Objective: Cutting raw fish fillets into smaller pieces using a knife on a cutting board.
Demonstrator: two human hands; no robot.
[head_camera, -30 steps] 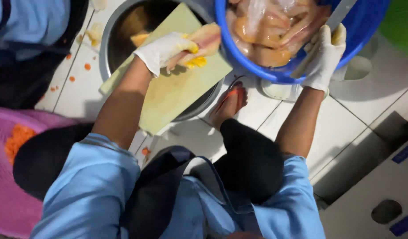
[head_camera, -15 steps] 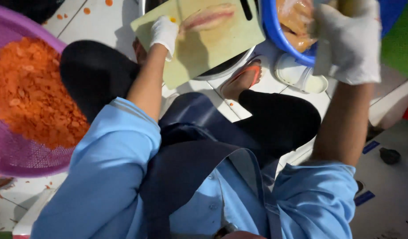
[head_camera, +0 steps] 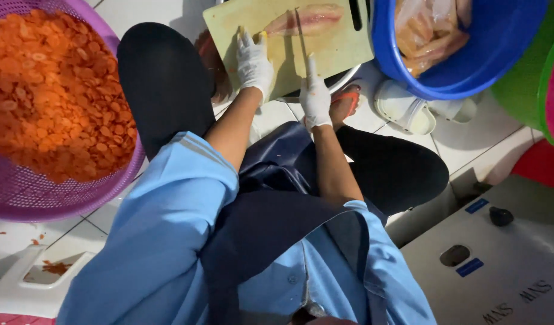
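Fillet on board, both of your gloved hands on it.
Your left hand (head_camera: pixel 253 63) lay flat, fingers spread, tips touching the fillet's (head_camera: pixel 306 19) near end at 1 o'clock. Your right hand (head_camera: pixel 315 96) gripped a knife (head_camera: pixel 301 37), blade crossing the fillet at 12 on the cutting board (head_camera: pixel 337 51).

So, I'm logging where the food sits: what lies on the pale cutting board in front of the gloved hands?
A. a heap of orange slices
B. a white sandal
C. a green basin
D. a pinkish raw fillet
D: a pinkish raw fillet lies along the far side of the cutting board; the orange slices fill the purple basket off to the side.
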